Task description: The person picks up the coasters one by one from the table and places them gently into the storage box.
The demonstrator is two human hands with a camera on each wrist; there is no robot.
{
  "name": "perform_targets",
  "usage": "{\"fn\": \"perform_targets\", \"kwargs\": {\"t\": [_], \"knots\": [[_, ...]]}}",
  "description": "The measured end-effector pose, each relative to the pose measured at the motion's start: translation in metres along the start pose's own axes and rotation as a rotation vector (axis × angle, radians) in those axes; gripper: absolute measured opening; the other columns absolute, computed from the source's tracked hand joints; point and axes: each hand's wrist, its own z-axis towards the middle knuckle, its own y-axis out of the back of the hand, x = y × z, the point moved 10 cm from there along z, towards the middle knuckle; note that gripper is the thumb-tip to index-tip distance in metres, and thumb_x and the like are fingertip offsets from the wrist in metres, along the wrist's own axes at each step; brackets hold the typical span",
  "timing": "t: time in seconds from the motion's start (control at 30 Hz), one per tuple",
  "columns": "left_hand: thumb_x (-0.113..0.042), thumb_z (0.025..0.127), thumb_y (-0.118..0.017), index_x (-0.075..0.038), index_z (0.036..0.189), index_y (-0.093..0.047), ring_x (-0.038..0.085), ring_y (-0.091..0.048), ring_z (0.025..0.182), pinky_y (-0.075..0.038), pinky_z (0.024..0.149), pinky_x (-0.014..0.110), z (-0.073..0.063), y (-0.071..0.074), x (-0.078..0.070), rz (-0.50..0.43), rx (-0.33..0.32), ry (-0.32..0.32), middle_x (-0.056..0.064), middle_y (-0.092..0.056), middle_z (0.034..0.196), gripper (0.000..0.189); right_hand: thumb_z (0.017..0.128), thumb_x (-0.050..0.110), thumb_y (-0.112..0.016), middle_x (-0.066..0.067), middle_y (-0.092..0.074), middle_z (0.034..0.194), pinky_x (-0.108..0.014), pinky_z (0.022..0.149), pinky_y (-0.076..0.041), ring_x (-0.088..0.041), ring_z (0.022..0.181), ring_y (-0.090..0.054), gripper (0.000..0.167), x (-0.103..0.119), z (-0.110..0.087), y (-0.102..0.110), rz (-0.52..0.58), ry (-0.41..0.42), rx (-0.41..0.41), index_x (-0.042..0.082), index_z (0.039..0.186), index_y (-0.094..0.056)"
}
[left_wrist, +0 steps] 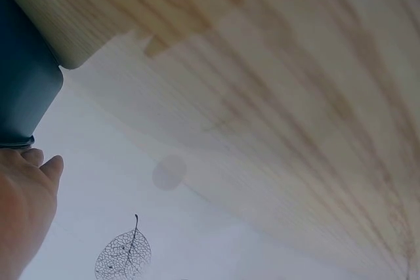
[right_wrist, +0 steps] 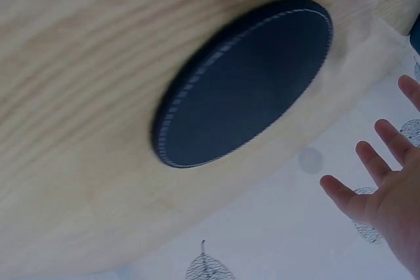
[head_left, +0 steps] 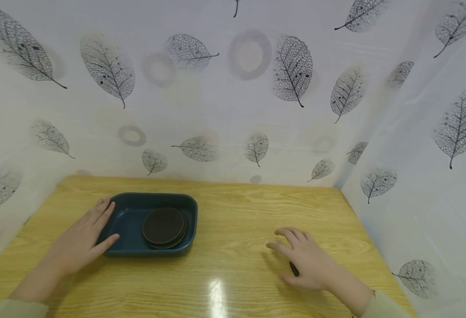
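Observation:
A dark blue rectangular tray (head_left: 137, 253) sits on the left part of the table. Inside it, toward the right end, lies a small stack of round black coasters (head_left: 163, 226). My left hand (head_left: 80, 243) rests at the tray's left rim, fingers and thumb extended along it. Over on the right, my right hand (head_left: 310, 260) hovers with spread fingers and holds nothing. Below that hand, another round black coaster (right_wrist: 246, 86) with white edge stitching lies on the table; in the head view the hand hides most of it.
A wooden-patterned tabletop (head_left: 233, 221) spreads under everything. Behind it hangs a white sheet (head_left: 217, 97) printed with grey leaves, and similar sheeting (head_left: 423, 212) closes the right side. Light glares off the table's front middle.

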Motion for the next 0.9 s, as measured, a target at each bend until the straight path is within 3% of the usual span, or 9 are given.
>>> {"fn": "perform_targets", "kwargs": {"t": [0.23, 0.57, 0.73, 0.9], "knots": [[-0.040, 0.104, -0.067, 0.005, 0.167, -0.023, 0.032, -0.004, 0.168, 0.017, 0.124, 0.012, 0.000, 0.001, 0.000, 0.009, -0.008, -0.010, 0.030, -0.021, 0.174, 0.089, 0.085, 0.048, -0.085, -0.014, -0.055, 0.150, -0.067, 0.095, -0.052, -0.037, 0.134, -0.054, 0.071, -0.012, -0.020, -0.006, 0.000, -0.045, -0.003, 0.026, 0.148, -0.060], [-0.040, 0.103, -0.067, 0.005, 0.167, -0.024, 0.029, -0.002, 0.168, 0.017, 0.125, 0.013, 0.000, 0.000, 0.000, 0.007, -0.008, -0.008, 0.029, -0.020, 0.174, 0.089, 0.087, 0.053, -0.081, -0.013, -0.053, 0.152, -0.072, 0.095, -0.050, -0.044, 0.135, -0.052, 0.072, -0.027, -0.043, -0.022, 0.063, -0.138, 0.057, 0.031, 0.152, -0.059], [-0.040, 0.104, -0.066, 0.004, 0.167, -0.023, 0.030, -0.001, 0.168, 0.018, 0.124, 0.013, 0.000, -0.001, 0.000, -0.003, 0.015, 0.013, 0.028, -0.018, 0.175, 0.088, 0.087, 0.052, -0.082, -0.013, -0.051, 0.153, -0.074, 0.086, -0.053, -0.048, 0.136, -0.052, 0.072, -0.034, -0.049, -0.028, 0.130, -0.184, 0.074, 0.036, 0.152, -0.057], [-0.040, 0.105, -0.065, 0.003, 0.168, -0.021, 0.032, -0.001, 0.168, 0.020, 0.123, 0.013, 0.000, -0.001, 0.000, -0.012, 0.025, 0.024, 0.027, -0.014, 0.176, 0.088, 0.089, 0.050, -0.080, -0.012, -0.051, 0.154, -0.073, 0.081, -0.054, -0.042, 0.135, -0.053, 0.072, -0.037, -0.054, -0.034, 0.160, -0.215, 0.094, 0.040, 0.155, -0.053]]}}
